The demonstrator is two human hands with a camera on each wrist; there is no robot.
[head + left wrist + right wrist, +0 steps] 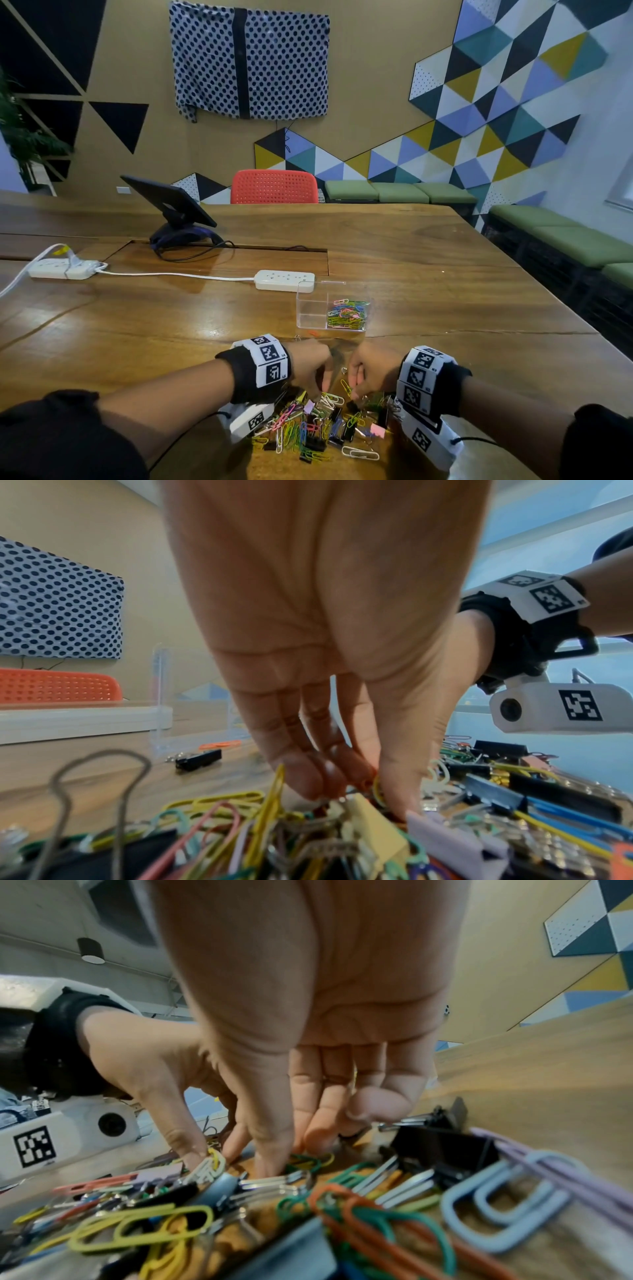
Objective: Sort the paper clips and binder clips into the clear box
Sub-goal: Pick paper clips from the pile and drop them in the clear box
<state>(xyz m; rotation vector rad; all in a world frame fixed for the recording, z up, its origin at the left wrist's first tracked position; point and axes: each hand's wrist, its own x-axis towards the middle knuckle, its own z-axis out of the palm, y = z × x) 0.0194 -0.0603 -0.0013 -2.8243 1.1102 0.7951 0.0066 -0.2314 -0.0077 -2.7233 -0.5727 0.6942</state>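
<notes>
Coloured wire and black steel: a tangled pile (318,425) of paper clips and binder clips lies on the wooden worktop (428,274) at the near edge, under both wrists. Paper clips run yellow, green, pink, blue, orange and white, several large; binder clips are mostly black with silver handles, a few pastel pink, lilac and cream. Left hand (313,365) reaches down into the pile's far side, fingertips (301,780) and thumb drawn together among yellow and orange clips; it appears to pinch wire there, but which clip cannot be told. Right hand (368,371) also points down, thumb and fingers (308,1123) meeting at a green paper clip (308,1161); whether the clip is gripped or only touched cannot be told. Clear box (330,306) stands beyond the hands, well apart from the pile: two compartments, the right one holding a heap of coloured paper clips, the left showing nothing. One black binder clip (198,758) and an orange paper clip (221,744) lie loose between box and pile. Two white power strips (284,280) sit farther back.
</notes>
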